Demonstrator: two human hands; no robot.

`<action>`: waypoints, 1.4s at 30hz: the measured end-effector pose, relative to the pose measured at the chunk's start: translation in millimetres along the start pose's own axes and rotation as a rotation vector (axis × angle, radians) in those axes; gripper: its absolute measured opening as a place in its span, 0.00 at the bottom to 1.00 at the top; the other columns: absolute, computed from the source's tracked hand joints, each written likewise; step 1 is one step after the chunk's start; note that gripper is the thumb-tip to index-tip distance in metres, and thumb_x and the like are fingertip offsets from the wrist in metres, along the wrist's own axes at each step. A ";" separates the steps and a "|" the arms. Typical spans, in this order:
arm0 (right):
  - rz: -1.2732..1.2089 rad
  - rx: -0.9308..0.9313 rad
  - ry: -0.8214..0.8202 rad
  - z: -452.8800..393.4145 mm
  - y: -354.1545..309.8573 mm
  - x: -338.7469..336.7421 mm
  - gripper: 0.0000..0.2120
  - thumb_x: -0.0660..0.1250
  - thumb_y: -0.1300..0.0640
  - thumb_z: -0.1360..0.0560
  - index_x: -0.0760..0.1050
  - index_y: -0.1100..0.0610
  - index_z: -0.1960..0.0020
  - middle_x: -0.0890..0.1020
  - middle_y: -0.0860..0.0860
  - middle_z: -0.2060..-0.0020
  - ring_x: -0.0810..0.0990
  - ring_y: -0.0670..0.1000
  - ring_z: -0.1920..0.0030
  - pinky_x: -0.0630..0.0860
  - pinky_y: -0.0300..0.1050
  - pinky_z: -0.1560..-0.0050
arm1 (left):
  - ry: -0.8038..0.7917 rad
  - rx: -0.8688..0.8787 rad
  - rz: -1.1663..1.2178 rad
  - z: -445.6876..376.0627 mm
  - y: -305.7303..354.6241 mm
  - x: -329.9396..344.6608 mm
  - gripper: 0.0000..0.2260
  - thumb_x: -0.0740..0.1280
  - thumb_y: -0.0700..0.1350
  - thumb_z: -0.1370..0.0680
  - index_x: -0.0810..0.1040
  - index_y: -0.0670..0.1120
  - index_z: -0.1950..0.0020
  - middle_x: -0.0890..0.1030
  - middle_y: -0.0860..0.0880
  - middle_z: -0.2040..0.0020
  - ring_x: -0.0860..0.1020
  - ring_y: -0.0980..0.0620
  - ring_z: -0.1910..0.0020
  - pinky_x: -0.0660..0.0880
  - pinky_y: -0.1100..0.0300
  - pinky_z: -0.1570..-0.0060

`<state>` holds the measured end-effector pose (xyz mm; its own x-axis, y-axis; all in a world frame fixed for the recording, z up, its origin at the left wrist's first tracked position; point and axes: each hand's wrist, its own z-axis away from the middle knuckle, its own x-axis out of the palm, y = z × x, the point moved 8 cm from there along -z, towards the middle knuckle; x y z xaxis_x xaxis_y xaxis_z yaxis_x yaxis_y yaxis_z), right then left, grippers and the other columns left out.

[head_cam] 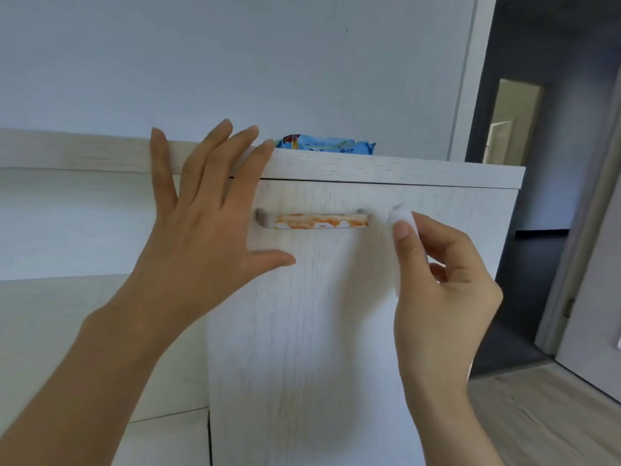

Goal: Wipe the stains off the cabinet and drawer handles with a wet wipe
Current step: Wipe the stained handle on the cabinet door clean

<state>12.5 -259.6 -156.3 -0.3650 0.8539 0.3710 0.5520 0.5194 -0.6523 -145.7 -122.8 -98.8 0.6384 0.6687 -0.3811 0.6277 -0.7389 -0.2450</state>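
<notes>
A pale wooden cabinet (302,331) fills the middle of the view. Its horizontal bar handle (314,220) is smeared with orange stains along most of its length. My left hand (201,223) is spread flat, fingers apart, against the cabinet front and top edge just left of the handle, holding nothing. My right hand (443,284) pinches a folded white wet wipe (401,218) between thumb and fingers, a short way right of the handle's right end and not touching it.
A blue pack of wipes (326,147) lies on the cabinet top (420,174). A lower white surface (50,230) runs off to the left. On the right is an open dark doorway (537,196) with a door frame (578,250) and wooden floor (554,425).
</notes>
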 end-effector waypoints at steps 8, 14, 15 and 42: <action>-0.106 0.101 -0.189 -16.7 6.6 17.4 0.07 0.70 0.50 0.31 0.81 0.46 0.52 0.83 0.41 0.56 0.80 0.39 0.52 0.72 0.27 0.55 | -0.064 -0.087 -0.128 -2.0 4.3 -5.8 0.47 0.74 0.64 0.41 0.67 0.40 0.30 0.70 0.40 0.33 0.65 0.42 0.33 0.45 0.39 0.31; -0.203 0.156 -0.228 -15.0 13.3 19.5 0.07 0.71 0.51 0.30 0.82 0.46 0.52 0.84 0.40 0.56 0.80 0.36 0.52 0.74 0.28 0.51 | -0.057 -0.093 -0.204 -2.6 7.1 -10.0 0.46 0.75 0.64 0.41 0.68 0.40 0.30 0.71 0.39 0.36 0.66 0.41 0.36 0.47 0.40 0.32; -0.206 0.149 -0.221 -14.0 14.1 17.8 0.08 0.71 0.51 0.31 0.82 0.46 0.52 0.84 0.41 0.56 0.80 0.37 0.52 0.74 0.29 0.49 | -0.058 -0.092 -0.204 -2.4 7.5 -9.4 0.47 0.75 0.64 0.41 0.68 0.40 0.30 0.71 0.38 0.36 0.65 0.41 0.36 0.47 0.41 0.31; -0.390 0.227 -0.296 -22.4 32.0 35.2 0.06 0.73 0.51 0.36 0.84 0.46 0.59 0.85 0.43 0.59 0.82 0.40 0.55 0.73 0.26 0.56 | -0.051 -0.123 0.046 -5.6 2.0 12.6 0.49 0.62 0.74 0.39 0.61 0.44 0.28 0.62 0.45 0.32 0.58 0.43 0.29 0.33 0.52 0.29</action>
<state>34.1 -212.1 -149.3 -0.7243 0.5359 0.4339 0.1691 0.7481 -0.6417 -133.8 -115.4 -99.1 0.6459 0.6271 -0.4353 0.6504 -0.7506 -0.1164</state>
